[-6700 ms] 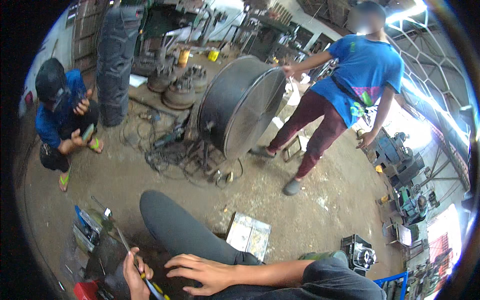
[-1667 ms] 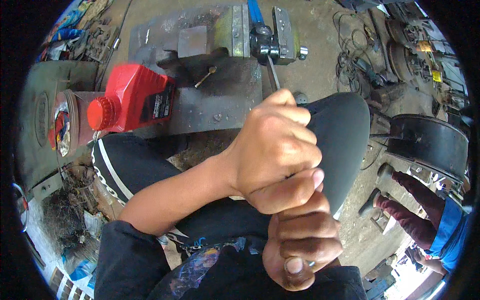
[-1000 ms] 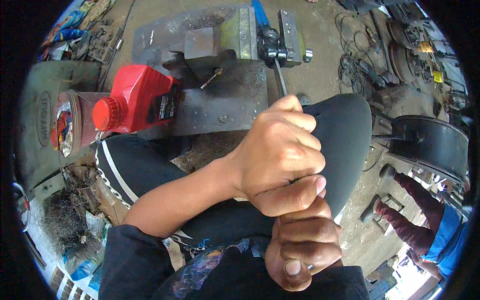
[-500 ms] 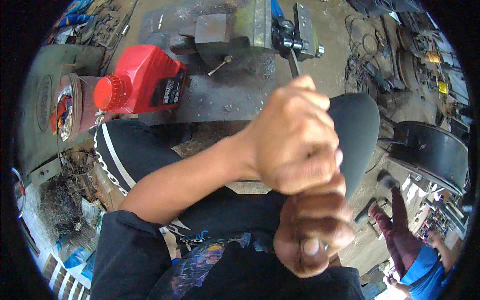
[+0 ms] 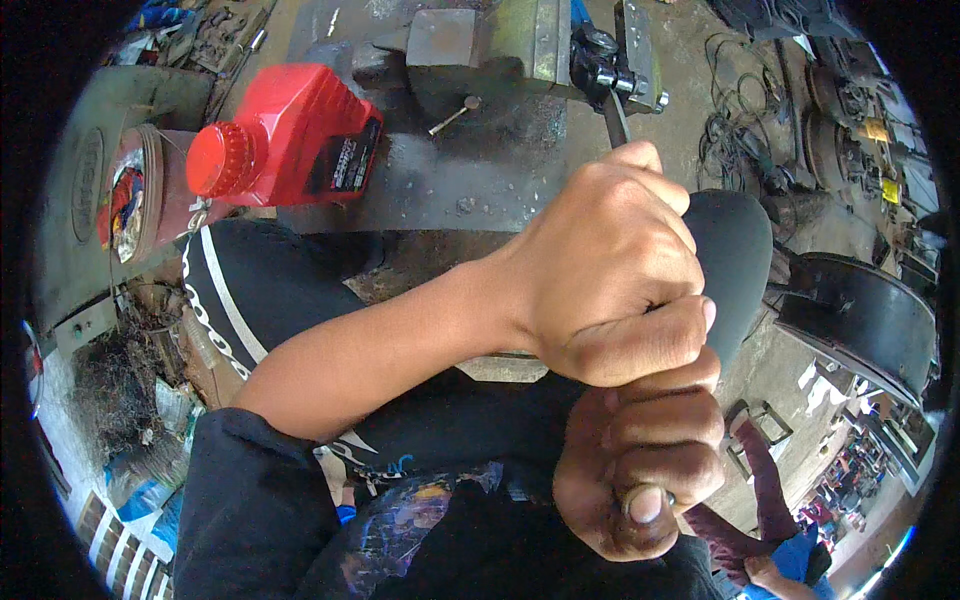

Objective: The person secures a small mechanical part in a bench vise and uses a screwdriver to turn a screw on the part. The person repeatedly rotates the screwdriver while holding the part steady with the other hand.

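Both my fists are wrapped one behind the other around a long metal bar. My left hand is the farther one, its fingers closed. Nearer my body, my right hand presses up against it, thumb folded over the grip. Only a short flat stretch of the bar shows beyond my left fist; the rest is hidden in my hands. Its far end meets a black metal part at the right side of a heavy bench vise. Whether the bar is a wrench handle I cannot tell.
On the metal bench stand a red plastic oil jug and a bolt-like pin. A clear tub is at the left. Cables and a black drum lie right. Another person is at the lower right.
My two closed hands have shifted slightly right with the bar, and the view has shifted a little too. The other person at the lower right has moved lower and leftward in view.
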A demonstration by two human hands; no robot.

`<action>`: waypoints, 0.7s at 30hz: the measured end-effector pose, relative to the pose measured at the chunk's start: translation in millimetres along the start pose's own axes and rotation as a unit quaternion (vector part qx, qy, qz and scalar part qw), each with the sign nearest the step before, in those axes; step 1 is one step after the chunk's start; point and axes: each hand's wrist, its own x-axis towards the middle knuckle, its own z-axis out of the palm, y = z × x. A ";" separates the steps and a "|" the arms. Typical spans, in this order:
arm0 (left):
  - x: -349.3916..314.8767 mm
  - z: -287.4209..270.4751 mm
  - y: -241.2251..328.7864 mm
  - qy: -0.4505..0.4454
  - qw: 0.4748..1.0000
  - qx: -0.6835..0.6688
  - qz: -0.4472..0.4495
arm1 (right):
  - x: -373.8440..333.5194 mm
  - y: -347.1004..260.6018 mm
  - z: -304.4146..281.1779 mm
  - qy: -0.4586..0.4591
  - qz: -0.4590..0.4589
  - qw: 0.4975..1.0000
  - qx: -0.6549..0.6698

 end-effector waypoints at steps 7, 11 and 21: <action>-0.9 -1.1 -2.2 -0.007 1.000 0.008 0.021 | 1.5 4.9 3.8 -0.006 -0.040 0.999 0.013; -0.3 -2.0 -0.2 -0.040 0.998 0.016 0.048 | 3.3 -0.2 5.4 0.009 -0.063 0.998 0.024; -0.3 -4.4 -1.0 -0.046 0.996 -0.012 0.073 | -4.9 1.3 5.2 -0.005 -0.067 0.997 0.026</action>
